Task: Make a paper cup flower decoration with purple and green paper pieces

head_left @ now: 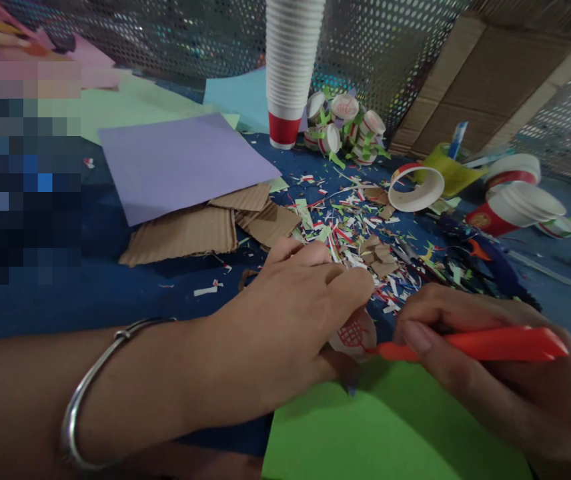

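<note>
My left hand [290, 320] is closed around a small round white piece [354, 335] with a red grid pattern drawn on it; a bit of purple shows beneath. In my right hand [495, 373] is a red marker [475, 343], gripped between thumb and fingers, its tip touching the right edge of the white piece. Both hands are over a green sheet [390, 427] at the bottom of the view. My left fingers partly hide the piece.
Paper scraps [345, 247] litter the blue table beyond my hands. A purple sheet [185, 167] lies over cardboard pieces [185, 233]. Behind stand stacked paper cups [293, 73] and small cup crafts [345, 127]. Cut cups [515, 207] lie right, near a cardboard box [485, 80].
</note>
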`<state>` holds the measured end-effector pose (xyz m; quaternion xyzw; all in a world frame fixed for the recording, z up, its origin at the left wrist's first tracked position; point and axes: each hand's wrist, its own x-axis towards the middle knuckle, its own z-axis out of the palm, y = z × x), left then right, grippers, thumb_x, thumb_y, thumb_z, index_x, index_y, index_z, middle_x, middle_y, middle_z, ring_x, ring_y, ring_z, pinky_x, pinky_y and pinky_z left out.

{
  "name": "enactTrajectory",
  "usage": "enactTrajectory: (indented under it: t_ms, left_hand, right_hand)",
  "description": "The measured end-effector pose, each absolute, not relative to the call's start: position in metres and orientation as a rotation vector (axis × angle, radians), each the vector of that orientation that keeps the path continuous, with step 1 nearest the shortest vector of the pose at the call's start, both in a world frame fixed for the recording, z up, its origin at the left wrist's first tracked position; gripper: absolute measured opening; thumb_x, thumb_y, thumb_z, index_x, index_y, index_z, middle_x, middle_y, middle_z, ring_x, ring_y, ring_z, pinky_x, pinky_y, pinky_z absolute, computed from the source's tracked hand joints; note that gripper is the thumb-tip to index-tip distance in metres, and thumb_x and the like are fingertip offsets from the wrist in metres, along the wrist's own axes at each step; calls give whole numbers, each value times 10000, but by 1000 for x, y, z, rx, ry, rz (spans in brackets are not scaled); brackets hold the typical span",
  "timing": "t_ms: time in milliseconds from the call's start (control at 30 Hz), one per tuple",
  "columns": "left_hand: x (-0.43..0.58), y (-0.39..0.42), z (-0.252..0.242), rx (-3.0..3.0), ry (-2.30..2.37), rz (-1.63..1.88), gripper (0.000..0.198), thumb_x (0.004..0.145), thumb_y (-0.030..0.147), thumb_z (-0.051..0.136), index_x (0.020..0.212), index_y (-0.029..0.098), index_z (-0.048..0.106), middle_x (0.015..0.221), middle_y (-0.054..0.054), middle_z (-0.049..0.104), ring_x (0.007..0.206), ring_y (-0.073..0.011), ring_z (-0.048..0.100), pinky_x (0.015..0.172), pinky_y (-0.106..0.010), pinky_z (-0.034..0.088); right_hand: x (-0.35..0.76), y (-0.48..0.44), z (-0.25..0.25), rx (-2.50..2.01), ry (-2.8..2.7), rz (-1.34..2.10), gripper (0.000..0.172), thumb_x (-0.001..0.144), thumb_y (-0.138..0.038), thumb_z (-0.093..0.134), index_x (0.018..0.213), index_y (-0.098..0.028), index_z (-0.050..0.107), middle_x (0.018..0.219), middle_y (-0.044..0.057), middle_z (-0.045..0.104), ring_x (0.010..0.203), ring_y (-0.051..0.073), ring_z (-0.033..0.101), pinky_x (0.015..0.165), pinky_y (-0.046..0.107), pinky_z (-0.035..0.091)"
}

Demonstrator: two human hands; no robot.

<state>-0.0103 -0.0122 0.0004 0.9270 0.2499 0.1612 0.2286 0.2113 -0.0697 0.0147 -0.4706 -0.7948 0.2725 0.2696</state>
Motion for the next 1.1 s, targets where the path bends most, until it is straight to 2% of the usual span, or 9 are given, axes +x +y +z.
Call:
enactTrajectory:
  t_ms: [267, 467, 833, 1100]
  left_hand:
    - [-10, -11, 1, 2538, 697, 428, 359, 834, 430, 794, 926, 214, 523, 931, 25, 607, 929, -220, 483, 813, -382, 259]
    - [-9, -11, 2, 2518, 679, 439, 284, 910, 423, 703, 910, 211, 514, 926, 23, 604, 915, -211, 480, 814, -382, 261]
    - [-8, -11, 3, 2540, 698, 384, 308, 883, 428, 726, 924, 204, 517, 983, -16, 656, 940, -236, 508, 839, -406, 285]
    - [-9, -12, 6, 2548, 689, 400, 299, 876, 386, 749, 934, 202, 521, 946, 10, 644, 922, -222, 521, 914, -414, 277]
  right_hand:
    - [207, -70, 14, -1236, -2088, 822, 149, 949, -189, 596, 809, -226, 630, 659, -48, 637, 508, 65, 552, 462, 189, 410]
    - [210, -71, 11, -1212, -2074, 889, 113, 946, -181, 606, 843, -226, 625, 694, -46, 655, 541, 70, 574, 483, 183, 427]
    - [207, -69, 13, -1240, -2063, 956, 192, 959, -222, 586, 770, -210, 617, 632, -47, 588, 507, 73, 501, 453, 201, 383]
    - [205, -68, 13, -1209, -1987, 948, 156, 939, -170, 603, 795, -218, 640, 639, -71, 584, 494, 37, 491, 424, 160, 357]
